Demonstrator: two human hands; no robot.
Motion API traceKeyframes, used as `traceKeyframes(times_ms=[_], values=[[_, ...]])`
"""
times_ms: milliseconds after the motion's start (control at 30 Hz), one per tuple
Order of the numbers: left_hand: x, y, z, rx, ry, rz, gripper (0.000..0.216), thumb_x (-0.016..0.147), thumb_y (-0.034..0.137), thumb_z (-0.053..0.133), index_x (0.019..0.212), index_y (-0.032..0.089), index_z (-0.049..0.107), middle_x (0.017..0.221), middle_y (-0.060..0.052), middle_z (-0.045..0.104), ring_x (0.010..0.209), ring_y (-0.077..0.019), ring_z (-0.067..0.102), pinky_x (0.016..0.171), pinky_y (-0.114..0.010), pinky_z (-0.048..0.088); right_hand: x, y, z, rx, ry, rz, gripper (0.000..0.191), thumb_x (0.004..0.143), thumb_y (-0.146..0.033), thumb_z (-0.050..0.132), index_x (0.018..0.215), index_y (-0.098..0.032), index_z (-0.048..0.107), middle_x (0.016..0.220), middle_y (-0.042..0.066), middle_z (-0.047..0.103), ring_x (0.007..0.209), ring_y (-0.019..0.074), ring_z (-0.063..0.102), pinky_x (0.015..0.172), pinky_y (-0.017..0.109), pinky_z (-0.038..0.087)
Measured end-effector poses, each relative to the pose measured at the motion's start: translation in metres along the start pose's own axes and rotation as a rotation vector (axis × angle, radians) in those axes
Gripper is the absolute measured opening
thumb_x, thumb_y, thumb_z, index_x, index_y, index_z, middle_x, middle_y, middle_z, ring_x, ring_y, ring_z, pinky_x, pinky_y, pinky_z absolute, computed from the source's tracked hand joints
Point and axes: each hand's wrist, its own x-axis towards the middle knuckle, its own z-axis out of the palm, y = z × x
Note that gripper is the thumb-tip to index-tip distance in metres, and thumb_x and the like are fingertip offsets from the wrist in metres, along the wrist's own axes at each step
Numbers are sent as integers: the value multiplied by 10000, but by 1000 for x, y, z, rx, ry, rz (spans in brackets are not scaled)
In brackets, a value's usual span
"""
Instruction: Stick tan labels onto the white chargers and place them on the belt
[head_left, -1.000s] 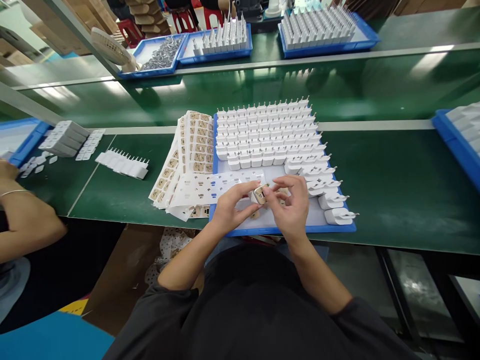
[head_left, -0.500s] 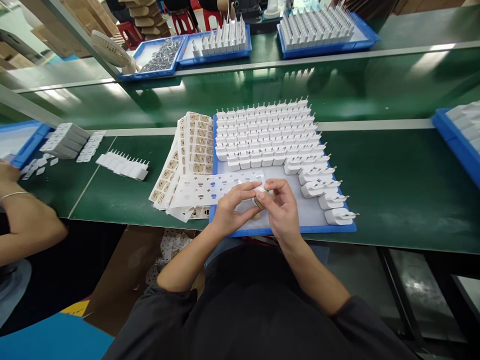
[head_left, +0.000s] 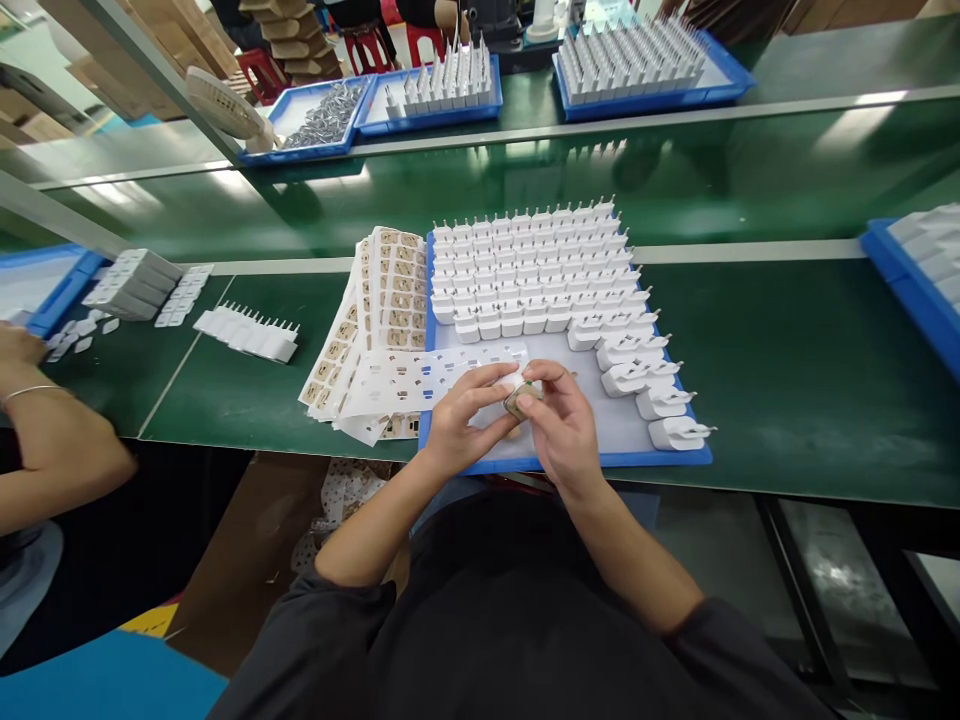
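Observation:
Over the near part of the blue tray (head_left: 487, 464), my left hand (head_left: 466, 415) and my right hand (head_left: 564, 425) are both closed on one small white plug housing (head_left: 523, 398). Its tan and greenish face is turned up, and fingers hide much of the rest. Rows of white plug housings (head_left: 525, 270) with metal pins fill the back of this tray, and a few more line its right side. A thin translucent perforated sheet (head_left: 405, 380) reaches from the left across the tray's edge, touching or close beside my left hand.
Sheets of tan stickers (head_left: 397, 290) lie left of the tray. Farther left are a row of white housings (head_left: 247, 332), stacked white pieces (head_left: 135, 283) and another person's arm (head_left: 60, 440). Trays of parts (head_left: 652, 100) stand on the raised back shelf; another blue tray (head_left: 900, 265) is right.
The plug housing has tilted slightly between my fingers, so more of its tan face shows. My hands have stayed almost in the same place.

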Motion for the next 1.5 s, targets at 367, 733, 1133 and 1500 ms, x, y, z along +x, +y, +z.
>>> traceKeyframes(times_ms=[367, 733, 1133, 1500], values=[[0, 0, -2, 152, -32, 89, 434, 865, 169, 773, 1211, 300, 547, 1326, -118, 683, 1224, -236, 683, 960, -414, 592, 4, -8, 7, 46, 33, 1, 69, 801, -266, 644, 840, -247, 590, 978, 28, 547, 915, 188, 572, 792, 330, 515], [4, 4, -1, 84, -28, 85, 482, 844, 168, 800, 1241, 282, 550, 1284, -128, 704, 1176, -243, 711, 933, -439, 621, 8, -16, -14, -137, -118, -79, 96, 875, -321, 647, 948, -259, 654, 963, 46, 624, 938, 223, 612, 758, 356, 538], [0, 12, -4, 27, -75, -304, 421, 872, 292, 769, 1247, 229, 589, 1231, -104, 732, 1123, -235, 731, 837, -336, 649, 1, -10, -32, -455, -55, -444, 87, 921, -333, 689, 873, -261, 701, 966, 62, 672, 917, 235, 652, 834, 432, 561], [1, -3, -11, -61, 8, -586, 413, 848, 276, 678, 1237, 222, 551, 1102, -66, 695, 1001, -198, 676, 853, -311, 547, 0, -2, -59, -740, 76, -182, 186, 961, -380, 639, 1032, -234, 729, 967, 50, 777, 815, 204, 714, 738, 352, 586]])
